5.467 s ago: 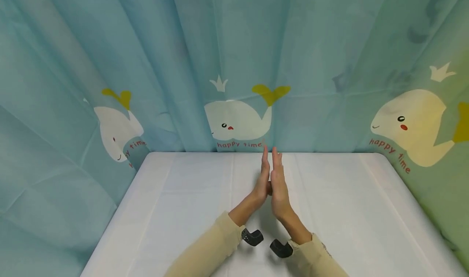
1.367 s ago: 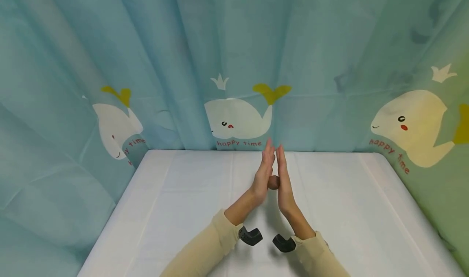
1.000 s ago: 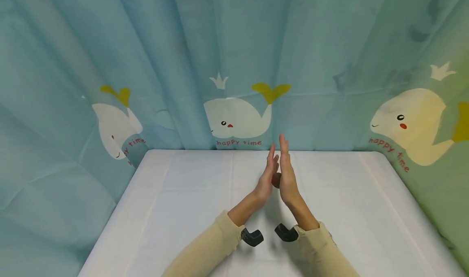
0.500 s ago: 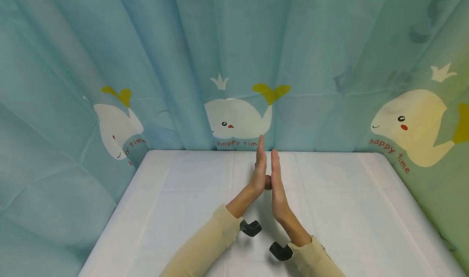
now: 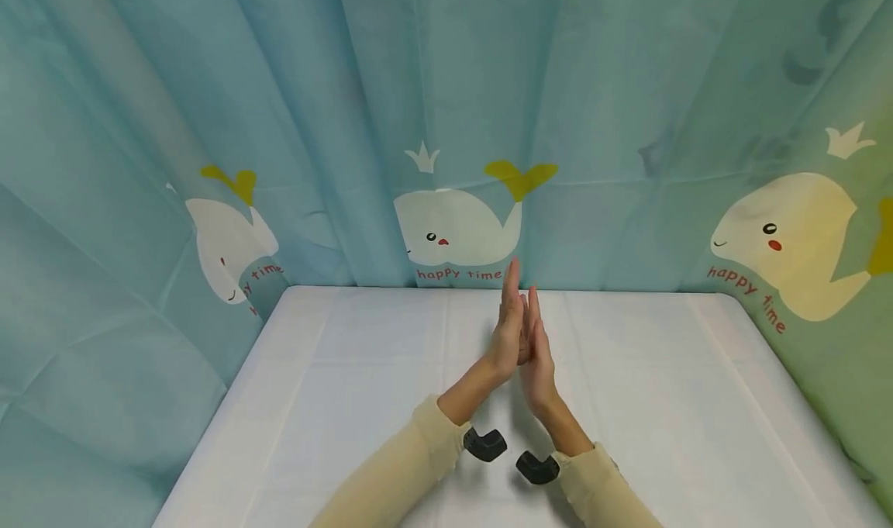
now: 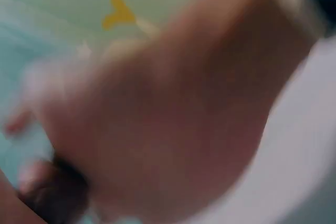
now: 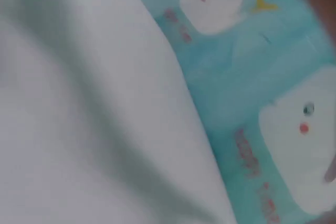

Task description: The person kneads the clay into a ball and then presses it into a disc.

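In the head view my left hand (image 5: 507, 338) and right hand (image 5: 539, 369) stand palm to palm above the middle of the table, fingers mostly straight and pointing away. The left fingertips reach farther forward than the right ones. A small dark brown ball, like clay or dough, (image 6: 63, 195) sits between the palms in the left wrist view; it is blurred and partly covered. From the head camera the hands hide most or all of it. The right wrist view shows only a blurred edge of skin at its top right corner and a fingertip at the right edge.
A white-covered table (image 5: 377, 373) lies under the hands. Behind and beside it hangs a blue-green curtain (image 5: 600, 109) printed with white whales. Black wrist-camera mounts (image 5: 486, 444) stick out from both beige sleeves (image 5: 398, 466), close to each other.
The hands keep sliding against each other, trading which one is farther forward. Since half a second ago both have shifted slightly right, and the ball, visible between the palms then, is now mostly hidden.
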The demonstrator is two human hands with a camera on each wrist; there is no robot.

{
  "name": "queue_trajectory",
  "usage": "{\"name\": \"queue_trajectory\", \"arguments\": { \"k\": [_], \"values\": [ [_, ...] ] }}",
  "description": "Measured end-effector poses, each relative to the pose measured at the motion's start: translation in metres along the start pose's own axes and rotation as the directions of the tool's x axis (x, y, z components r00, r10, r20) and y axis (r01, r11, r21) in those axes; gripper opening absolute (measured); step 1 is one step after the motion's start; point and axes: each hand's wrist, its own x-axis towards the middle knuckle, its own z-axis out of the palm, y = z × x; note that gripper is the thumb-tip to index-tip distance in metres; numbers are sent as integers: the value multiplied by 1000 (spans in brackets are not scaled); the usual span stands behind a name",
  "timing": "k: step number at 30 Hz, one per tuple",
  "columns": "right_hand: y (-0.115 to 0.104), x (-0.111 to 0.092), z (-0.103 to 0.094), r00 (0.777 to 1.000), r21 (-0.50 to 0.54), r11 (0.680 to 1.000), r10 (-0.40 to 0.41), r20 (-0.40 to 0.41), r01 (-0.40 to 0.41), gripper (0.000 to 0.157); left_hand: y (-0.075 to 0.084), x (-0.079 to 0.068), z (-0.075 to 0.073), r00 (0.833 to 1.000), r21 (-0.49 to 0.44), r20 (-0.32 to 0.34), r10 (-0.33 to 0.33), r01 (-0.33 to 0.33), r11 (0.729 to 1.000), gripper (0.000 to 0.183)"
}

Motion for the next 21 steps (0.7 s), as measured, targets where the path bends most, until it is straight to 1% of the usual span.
{"name": "queue_trajectory", "arguments": {
  "k": [2, 4, 6, 8, 9, 11, 13, 15, 16, 18, 19, 21],
  "values": [
    [-3, -7, 8, 998, -7, 998, -61, 24, 61, 59, -6, 6, -5, 999, 55, -40, -28, 30, 998, 76],
    [-9, -10, 13, 993, -46, 993, -108, 40, 110, 57, -14, 6, -7, 997, 67, -49, -64, 67, 996, 76],
    [-18, -8, 12, 993, -98, 988, -118, 22, 119, 56, -21, 2, -5, 997, 48, -6, -78, 79, 996, 75],
    [-26, 1, 4, 994, -129, 986, -105, -17, 102, 56, -25, -6, 0, 996, 7, 62, -67, 66, 998, 71],
    [-29, 7, -1, 995, -142, 986, -89, -40, 82, 55, -24, -11, 4, 993, -26, 98, -58, 61, 998, 69],
    [-32, 19, -13, 996, -144, 989, -48, -75, 37, 56, -21, -20, 11, 990, -61, 134, -34, 43, 997, 66],
    [-31, 28, -24, 997, -127, 992, -7, -78, -2, 57, -14, -26, 16, 990, -96, 138, -24, 37, 995, 64],
    [-26, 31, -32, 997, -107, 993, 40, -64, -47, 58, -5, -28, 18, 991, -129, 135, -21, 39, 991, 65],
    [-22, 30, -33, 997, -90, 994, 60, -55, -64, 58, -1, -28, 18, 991, -139, 131, -24, 42, 989, 67],
    [-15, 24, -31, 997, -68, 995, 71, -39, -74, 58, 6, -24, 16, 992, -157, 121, -35, 54, 986, 69],
    [-13, 19, -27, 998, -64, 996, 63, -28, -65, 58, 7, -21, 14, 993, -167, 108, -45, 62, 984, 69],
    [-9, 8, -16, 1000, -76, 997, 10, 9, -10, 57, 7, -12, 7, 994, -167, 74, -77, 88, 982, 69]
  ]
}}
